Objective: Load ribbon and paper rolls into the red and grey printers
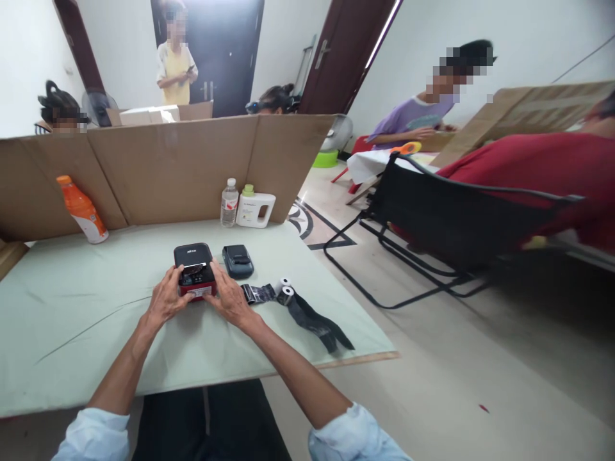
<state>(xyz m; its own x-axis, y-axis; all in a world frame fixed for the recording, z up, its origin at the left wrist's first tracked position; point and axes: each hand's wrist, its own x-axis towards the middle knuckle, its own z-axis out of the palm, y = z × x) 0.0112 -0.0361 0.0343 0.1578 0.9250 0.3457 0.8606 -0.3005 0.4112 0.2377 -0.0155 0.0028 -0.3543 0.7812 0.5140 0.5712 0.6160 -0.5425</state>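
A small black-and-red thermal printer point(193, 256) rests on the pale green tabletop, its top face towards me. My left hand point(167, 294) grips its left side, with the thumb at the front lower edge. From the right, my right hand point(230, 293) holds the opposite side, fingers along the edge and thumb at the front corner. Just behind my right hand lies a second, dark grey device point(237, 261). Beside that hand are two small paper rolls, a white roll point(282, 283) and a dark-printed roll point(287, 293), with black printed strips point(317, 323) trailing to the right.
A cardboard screen point(182, 169) stands along the table's back. Before it are an orange bottle point(84, 208), a clear water bottle point(229, 203) and a white jug point(255, 210). A thin dark line point(91, 331) crosses the cloth. Several people and a black folding chair point(451, 218) are beyond the table.
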